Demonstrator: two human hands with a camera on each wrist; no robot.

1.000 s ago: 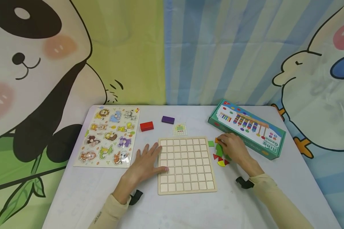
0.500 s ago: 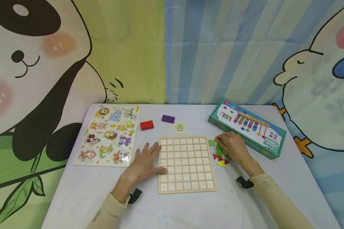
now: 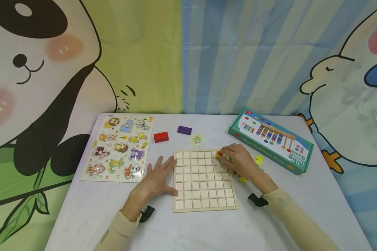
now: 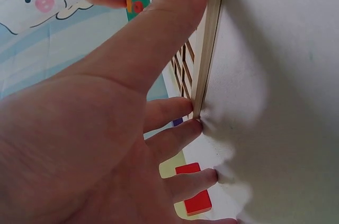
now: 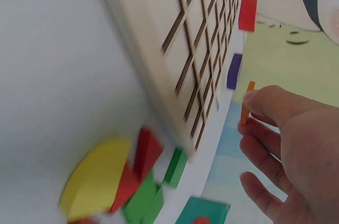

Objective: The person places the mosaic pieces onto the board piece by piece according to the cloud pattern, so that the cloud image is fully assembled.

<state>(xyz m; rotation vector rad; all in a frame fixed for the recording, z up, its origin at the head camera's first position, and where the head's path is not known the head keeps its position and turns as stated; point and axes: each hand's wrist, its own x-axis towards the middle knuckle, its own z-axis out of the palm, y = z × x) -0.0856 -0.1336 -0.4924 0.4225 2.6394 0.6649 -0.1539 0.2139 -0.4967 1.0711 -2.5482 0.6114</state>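
I hold a small orange piece (image 3: 219,153) in my right hand (image 3: 238,161), pinched between my thumb and fingers (image 5: 253,97). It sits just over the top right corner of the wooden grid board (image 3: 204,181). My left hand (image 3: 157,177) lies flat on the tabletop (image 3: 207,226) with its fingers straight, and the thumb presses on the left edge of the board. It holds nothing. Just to the right of the board lies a little heap of red, green and yellow pieces (image 5: 124,181). Behind the board are a small pattern card (image 3: 197,140), a red block (image 3: 161,137) and a purple block (image 3: 184,130). An animal puzzle (image 3: 119,149) lies on the left, and a green game box (image 3: 270,139) on the right.
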